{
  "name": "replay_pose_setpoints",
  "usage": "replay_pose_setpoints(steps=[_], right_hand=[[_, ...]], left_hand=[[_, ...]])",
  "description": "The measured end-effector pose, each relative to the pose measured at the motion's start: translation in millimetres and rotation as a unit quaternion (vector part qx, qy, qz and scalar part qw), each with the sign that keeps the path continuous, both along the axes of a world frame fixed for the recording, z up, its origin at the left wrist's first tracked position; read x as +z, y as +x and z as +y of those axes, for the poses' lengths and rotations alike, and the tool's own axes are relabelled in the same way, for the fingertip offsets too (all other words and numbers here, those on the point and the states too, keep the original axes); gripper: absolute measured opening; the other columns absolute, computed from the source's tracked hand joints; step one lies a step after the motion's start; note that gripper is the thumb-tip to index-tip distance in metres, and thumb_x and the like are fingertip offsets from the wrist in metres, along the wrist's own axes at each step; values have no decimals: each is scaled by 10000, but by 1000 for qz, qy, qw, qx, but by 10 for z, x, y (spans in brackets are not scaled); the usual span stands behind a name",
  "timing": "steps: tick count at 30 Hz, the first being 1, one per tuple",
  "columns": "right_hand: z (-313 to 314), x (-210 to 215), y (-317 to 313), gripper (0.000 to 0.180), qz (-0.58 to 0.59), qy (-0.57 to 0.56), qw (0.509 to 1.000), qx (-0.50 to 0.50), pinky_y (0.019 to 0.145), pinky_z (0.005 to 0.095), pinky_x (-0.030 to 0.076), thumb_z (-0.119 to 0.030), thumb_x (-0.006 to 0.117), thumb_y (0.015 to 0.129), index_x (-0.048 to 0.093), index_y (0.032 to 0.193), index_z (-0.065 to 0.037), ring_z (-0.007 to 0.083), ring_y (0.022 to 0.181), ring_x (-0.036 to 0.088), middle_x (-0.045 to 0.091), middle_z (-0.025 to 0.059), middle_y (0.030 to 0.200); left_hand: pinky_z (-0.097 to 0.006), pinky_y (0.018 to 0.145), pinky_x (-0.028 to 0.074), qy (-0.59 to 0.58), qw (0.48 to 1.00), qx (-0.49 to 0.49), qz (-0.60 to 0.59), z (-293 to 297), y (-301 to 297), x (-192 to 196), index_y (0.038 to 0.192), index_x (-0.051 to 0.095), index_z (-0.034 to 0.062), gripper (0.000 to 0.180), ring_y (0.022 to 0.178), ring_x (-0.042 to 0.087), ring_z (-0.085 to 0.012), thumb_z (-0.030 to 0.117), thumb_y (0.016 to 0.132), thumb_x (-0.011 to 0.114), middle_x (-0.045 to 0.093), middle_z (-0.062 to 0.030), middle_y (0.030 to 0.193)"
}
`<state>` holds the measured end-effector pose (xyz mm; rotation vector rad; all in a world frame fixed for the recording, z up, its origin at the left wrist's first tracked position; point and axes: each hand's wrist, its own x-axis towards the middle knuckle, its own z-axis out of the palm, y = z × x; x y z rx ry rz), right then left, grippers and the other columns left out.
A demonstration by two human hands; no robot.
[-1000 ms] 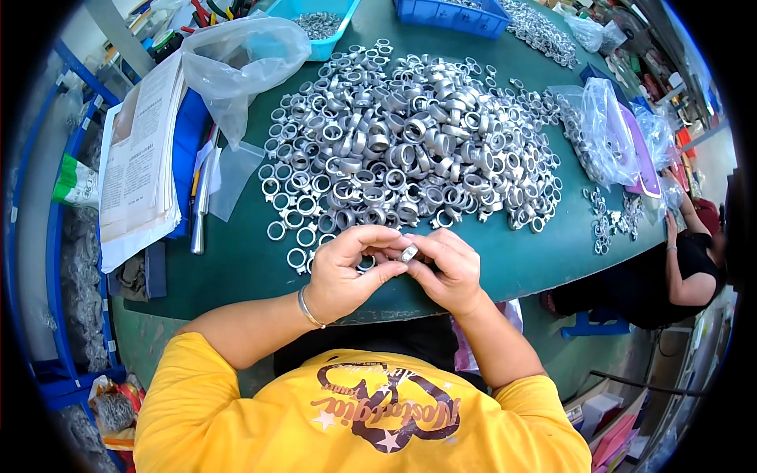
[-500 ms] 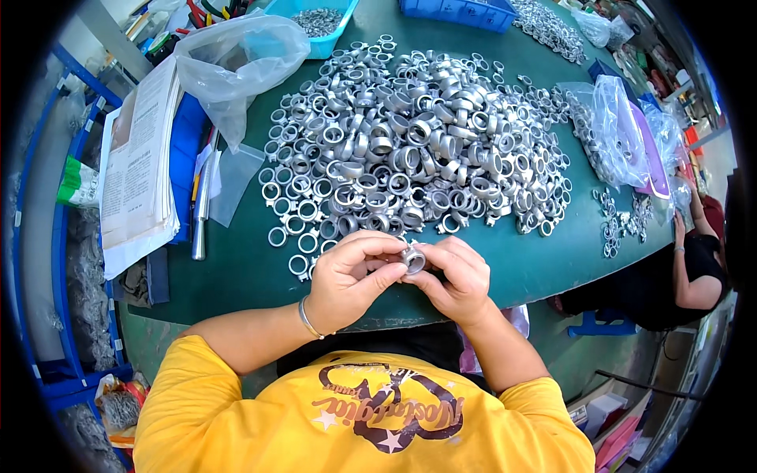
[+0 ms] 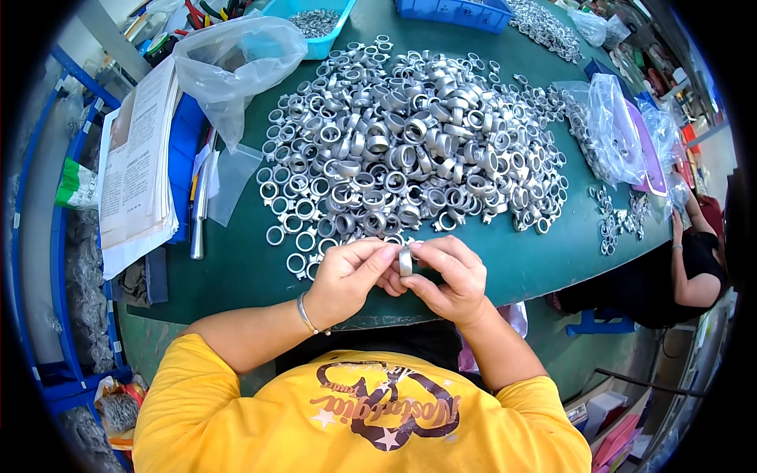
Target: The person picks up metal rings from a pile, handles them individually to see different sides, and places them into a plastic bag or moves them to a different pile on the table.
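Well left of the hands, a stack of printed white paper (image 3: 134, 165). Left hand (image 3: 351, 277): fingers bunched, thumb drawn in; whether it grips, I can't tell from here. Right at its fingertips, between both hands, a single grey metal ring-shaped part (image 3: 406, 263), turned edge-on. Looks light, stiff, sturdy, perhaps slick; best taken by the outer band, thumb opposite forefinger. Just beyond, a big heap of similar grey metal rings (image 3: 418, 150) on the green counter (image 3: 512, 272). Right hand (image 3: 451, 277): narrow pinch, holding the part.
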<state>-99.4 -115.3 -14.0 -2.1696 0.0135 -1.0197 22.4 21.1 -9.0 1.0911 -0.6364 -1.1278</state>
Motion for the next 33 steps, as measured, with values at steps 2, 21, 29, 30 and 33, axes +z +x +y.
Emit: replay_pose_setpoints(steps=[2, 21, 29, 30, 33], right_hand=[[3, -2, 4, 383, 0, -8, 1000, -2, 563, 297, 485, -121, 774, 620, 641, 960, -5, 227, 664, 599, 615, 112, 822], [-54, 10, 229, 199, 3, 207, 977, -42, 524, 201, 479, 69, 705, 688, 627, 861, 7, 104, 682, 585, 576, 83, 857], [-17, 103, 196, 214, 6, 107, 991, 79, 725, 289, 514, 71, 702, 654, 627, 844, 6, 223, 820, 616, 588, 151, 977], [-11, 94, 200, 209, 8, 125, 989, 84, 725, 291, 515, 81, 691, 658, 628, 843, 6, 223, 823, 617, 585, 154, 985], [-13, 49, 210, 190, 8, 240, 968, 75, 687, 257, 522, 111, 555, 767, 586, 929, 17, 177, 836, 614, 578, 144, 993]], left_hand=[[-267, 633, 527, -4, 999, -8, 48, 6, -9, 3, 1051, 562, -49, 294, 702, 615, -159, 192, 964, 419, 605, -91, 846], [-169, 433, 335, 49, 996, 64, 32, 4, 1, 151, 935, 584, -9, 119, 527, 448, -45, 91, 870, 587, 569, -31, 738], [-169, 524, 399, -2, 989, 94, -117, 1, 58, 181, 890, 624, -7, 103, 611, 505, -45, 63, 818, 647, 583, -16, 849], [-165, 492, 386, -19, 983, 94, -156, 7, 55, 172, 891, 617, -8, 96, 583, 491, -40, 42, 814, 645, 574, -20, 867], [-203, 616, 442, -18, 983, 91, -161, 6, 36, 184, 878, 624, -7, 83, 707, 550, -81, 32, 808, 647, 594, -41, 865]])
